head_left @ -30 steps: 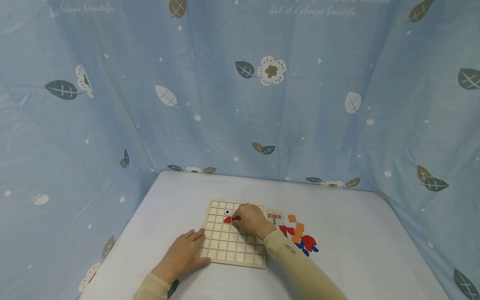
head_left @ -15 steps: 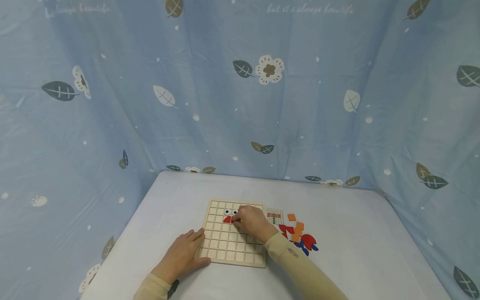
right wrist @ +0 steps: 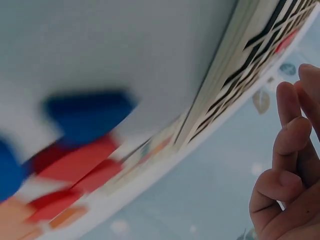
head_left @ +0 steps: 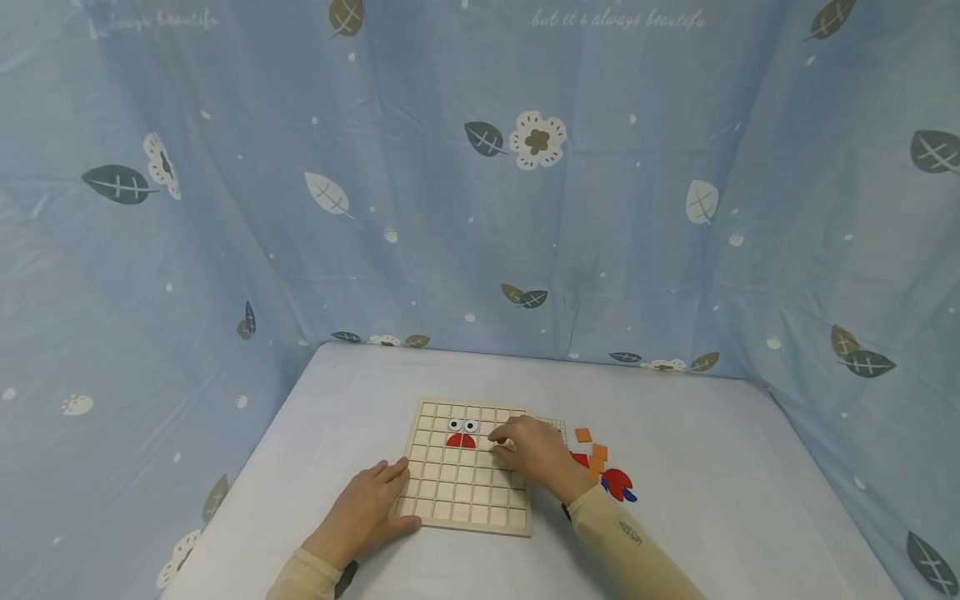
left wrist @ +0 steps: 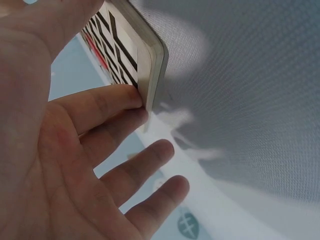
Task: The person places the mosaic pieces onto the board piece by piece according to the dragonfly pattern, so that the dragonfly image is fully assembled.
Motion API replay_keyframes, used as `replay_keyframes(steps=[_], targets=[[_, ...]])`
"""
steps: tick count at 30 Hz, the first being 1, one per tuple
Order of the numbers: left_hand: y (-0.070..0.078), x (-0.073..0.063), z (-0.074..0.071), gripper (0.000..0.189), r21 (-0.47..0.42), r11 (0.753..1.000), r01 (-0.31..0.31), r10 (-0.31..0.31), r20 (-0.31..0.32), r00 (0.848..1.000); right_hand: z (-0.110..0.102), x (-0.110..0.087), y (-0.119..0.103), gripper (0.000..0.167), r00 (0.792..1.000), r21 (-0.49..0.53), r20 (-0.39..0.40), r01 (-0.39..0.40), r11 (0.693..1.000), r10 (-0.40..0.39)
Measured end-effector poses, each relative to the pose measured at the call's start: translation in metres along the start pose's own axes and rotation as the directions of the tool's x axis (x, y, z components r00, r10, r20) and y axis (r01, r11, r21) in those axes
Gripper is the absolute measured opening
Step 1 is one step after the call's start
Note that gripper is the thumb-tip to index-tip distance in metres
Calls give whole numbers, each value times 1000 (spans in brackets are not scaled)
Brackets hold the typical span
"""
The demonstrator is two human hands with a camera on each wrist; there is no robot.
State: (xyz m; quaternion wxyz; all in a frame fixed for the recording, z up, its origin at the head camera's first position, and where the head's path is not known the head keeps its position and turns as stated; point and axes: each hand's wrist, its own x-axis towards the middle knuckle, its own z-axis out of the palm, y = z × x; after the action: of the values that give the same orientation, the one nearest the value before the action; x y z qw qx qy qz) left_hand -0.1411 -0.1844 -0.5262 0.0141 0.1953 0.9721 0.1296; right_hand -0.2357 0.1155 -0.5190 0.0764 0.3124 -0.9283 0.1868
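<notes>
A wooden grid board [head_left: 462, 492] lies on the white table. Two round eye pieces [head_left: 455, 425] sit side by side near its far edge, and directly below them two red quarter-round pieces [head_left: 453, 440] form a half circle. My left hand [head_left: 367, 512] rests at the board's near left corner, its fingertips [left wrist: 132, 97] touching the rim. Over the board's right side hovers my right hand [head_left: 536, 454], fingers loosely bent, with nothing seen between them. The right wrist view shows that hand apart from the board's grid [right wrist: 240, 75].
Right of the board, a small pattern card [head_left: 557, 424] is partly covered by my right hand. Beyond it lie orange squares [head_left: 583, 435], red rounded pieces [head_left: 617, 482] and blue pieces [head_left: 629, 495], some behind the forearm. A blue patterned curtain [head_left: 420, 208] surrounds the table.
My right hand has let go of the second red piece and moved right, uncovering it and the second eye piece. It now covers part of the card. My left hand stays put.
</notes>
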Motion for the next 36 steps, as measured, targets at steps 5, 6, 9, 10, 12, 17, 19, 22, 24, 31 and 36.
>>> replay_keyframes(steps=[5, 6, 9, 10, 12, 17, 19, 22, 24, 31, 36], targets=[[0, -1, 1, 79, 1, 1000, 0, 0, -3, 1000, -14, -24, 18, 20, 999, -8, -37, -38, 999, 38], [0, -1, 1, 79, -1, 1000, 1, -1, -2, 1000, -16, -29, 23, 21, 998, -12, -50, -45, 999, 44], [-1, -1, 1, 79, -9, 1000, 1, -1, 0, 1000, -20, -43, 37, 26, 994, -27, -85, -75, 997, 73], [-1, -1, 1, 80, -11, 1000, 1, -1, 1, 1000, -21, -47, 41, 27, 991, -41, -96, -95, 995, 90], [-1, 0, 1, 80, -11, 1000, 1, -1, 1, 1000, -23, -54, 49, 30, 987, -39, -94, -136, 990, 132], [-1, 0, 1, 81, -7, 1000, 1, -1, 1, 1000, -26, -68, 60, 30, 973, -39, -77, -222, 974, 219], [-1, -1, 1, 80, -4, 1000, -2, 2, -5, 1000, -25, -70, 63, 27, 969, -52, -77, -238, 970, 233], [-1, -1, 2, 78, 0, 1000, -13, 13, -17, 1000, -24, -73, 66, 22, 966, -64, -68, -253, 965, 249], [-1, 0, 3, 78, 3, 1000, -18, 18, -21, 1000, -24, -73, 67, 20, 964, -68, -66, -260, 963, 256], [-1, -1, 4, 78, 0, 1000, -4, 4, -17, 1000, -21, -72, 71, 14, 966, -76, -56, -258, 963, 254], [-1, -1, 3, 79, -4, 1000, 3, -3, -8, 1000, -21, -70, 72, 13, 967, -84, -39, -256, 963, 254]])
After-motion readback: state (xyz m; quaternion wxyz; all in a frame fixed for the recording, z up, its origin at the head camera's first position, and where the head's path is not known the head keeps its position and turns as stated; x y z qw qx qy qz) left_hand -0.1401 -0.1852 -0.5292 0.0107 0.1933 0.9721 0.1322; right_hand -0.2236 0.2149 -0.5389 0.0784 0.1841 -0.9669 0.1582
